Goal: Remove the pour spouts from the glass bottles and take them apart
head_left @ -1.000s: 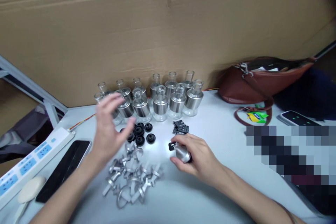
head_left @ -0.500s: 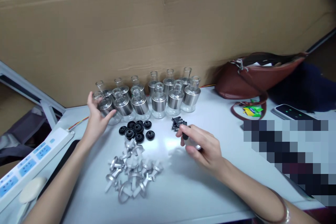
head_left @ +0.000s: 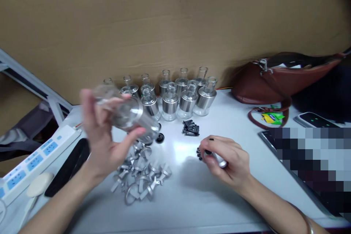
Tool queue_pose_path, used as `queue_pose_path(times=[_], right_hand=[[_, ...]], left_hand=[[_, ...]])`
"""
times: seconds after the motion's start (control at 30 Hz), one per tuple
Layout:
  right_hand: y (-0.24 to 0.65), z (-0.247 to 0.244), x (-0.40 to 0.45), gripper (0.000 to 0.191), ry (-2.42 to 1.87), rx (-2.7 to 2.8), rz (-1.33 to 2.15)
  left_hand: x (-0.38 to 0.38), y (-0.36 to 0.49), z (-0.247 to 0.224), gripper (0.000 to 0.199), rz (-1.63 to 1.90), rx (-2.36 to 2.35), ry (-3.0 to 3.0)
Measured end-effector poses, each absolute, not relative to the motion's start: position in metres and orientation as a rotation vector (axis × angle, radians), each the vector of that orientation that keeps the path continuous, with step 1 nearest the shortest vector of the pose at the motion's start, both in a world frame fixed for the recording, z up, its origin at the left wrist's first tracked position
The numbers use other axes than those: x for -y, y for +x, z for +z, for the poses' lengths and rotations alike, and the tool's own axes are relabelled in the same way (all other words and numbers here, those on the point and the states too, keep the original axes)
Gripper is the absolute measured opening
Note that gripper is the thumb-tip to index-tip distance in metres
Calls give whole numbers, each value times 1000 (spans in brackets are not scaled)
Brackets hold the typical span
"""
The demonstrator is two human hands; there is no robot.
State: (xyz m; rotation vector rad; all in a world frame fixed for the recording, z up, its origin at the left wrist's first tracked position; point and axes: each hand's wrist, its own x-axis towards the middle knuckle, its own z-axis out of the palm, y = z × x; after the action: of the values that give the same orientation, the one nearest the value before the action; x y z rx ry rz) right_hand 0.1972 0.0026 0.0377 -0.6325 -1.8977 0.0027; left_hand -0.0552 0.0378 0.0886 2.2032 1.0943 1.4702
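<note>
My left hand point(head_left: 102, 148) is wrapped around a glass bottle point(head_left: 131, 115) with a metal band, raised and tilted, its neck toward the upper left; both are smeared by motion. My right hand point(head_left: 233, 159), fingers curled, grips a silver cap with a black part point(head_left: 221, 162), mostly hidden by the fingers. Small black rings point(head_left: 199, 153) lie just beside those fingertips. Farther back is a heap of short black sticks point(head_left: 191, 128). Silver spout pieces point(head_left: 142, 177) are piled in front of the raised bottle, which partly covers the black round caps point(head_left: 159, 138).
Two rows of matching glass bottles point(head_left: 170, 102) stand along the cardboard wall point(head_left: 137, 25). A brown bag point(head_left: 252, 84) and a black-topped device point(head_left: 315, 120) are at the right. At the left lie a power strip point(head_left: 35, 161) and a dark flat object point(head_left: 67, 168).
My left hand has lifted the bottle from the front row's left end and brought it nearer, tipping it. My right hand has shifted slightly right and down, still holding the silver cap.
</note>
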Motion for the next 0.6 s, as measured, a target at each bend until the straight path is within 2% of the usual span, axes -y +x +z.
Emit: queue_pose_path(times=[0.1,0.23,0.37,0.6], right_hand=[[200,39,-1,36,-676,1894,-19],[201,37,-3,40,-661,1853,16],[198,34,-4,42,-594,1733,120],[194,27,-1,59,-655,1607,321]], left_hand=[[-33,-28,78,86,1345,-775,2402],[-34,-6,60,77,1156,-571,2485],[-34,0,48,69,1108,-514,2477],[-31,0,32,63,1076,-424,2469]])
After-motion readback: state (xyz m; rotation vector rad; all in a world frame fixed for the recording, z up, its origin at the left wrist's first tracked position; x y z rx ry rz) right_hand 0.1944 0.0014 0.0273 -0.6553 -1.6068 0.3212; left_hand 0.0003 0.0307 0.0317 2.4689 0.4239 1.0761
